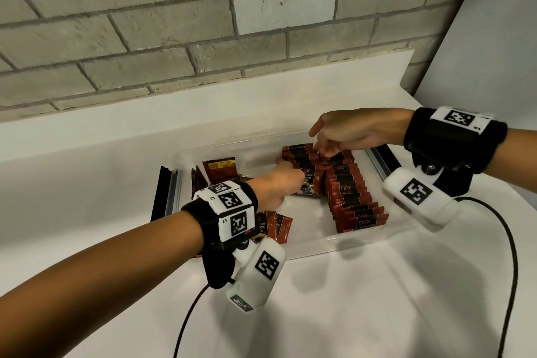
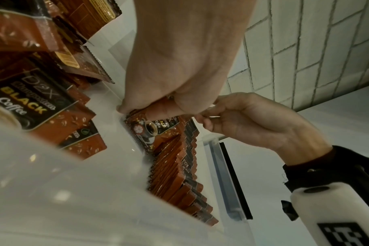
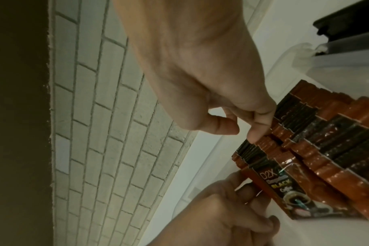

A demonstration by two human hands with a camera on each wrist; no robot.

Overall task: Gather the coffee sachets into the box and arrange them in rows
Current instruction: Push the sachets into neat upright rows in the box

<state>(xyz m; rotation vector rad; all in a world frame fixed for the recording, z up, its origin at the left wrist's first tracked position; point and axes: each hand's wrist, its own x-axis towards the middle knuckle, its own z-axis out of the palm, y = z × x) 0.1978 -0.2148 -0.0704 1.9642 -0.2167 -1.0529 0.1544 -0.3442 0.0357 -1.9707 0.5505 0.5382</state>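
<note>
Coffee sachets [image 1: 305, 177] upright in box [image 1: 334, 242] | left grip [image 1: 276, 186] pinches them | right grip [image 1: 348, 131] spread, touching tops

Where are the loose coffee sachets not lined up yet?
In the head view, the loose sachets lie at the left end of the clear box, beside the left hand gripping a sachet stack; the tidy row runs along the right.

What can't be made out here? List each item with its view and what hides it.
- Loose sachets count: head view, the left wrist band covers most.
- Left hand fingertips: head view, hidden behind the short stack.
- Right hand: whether it pinches a sachet; its own fingers hide it in every view.
- Box near wall: left wrist view, blurred.
</note>
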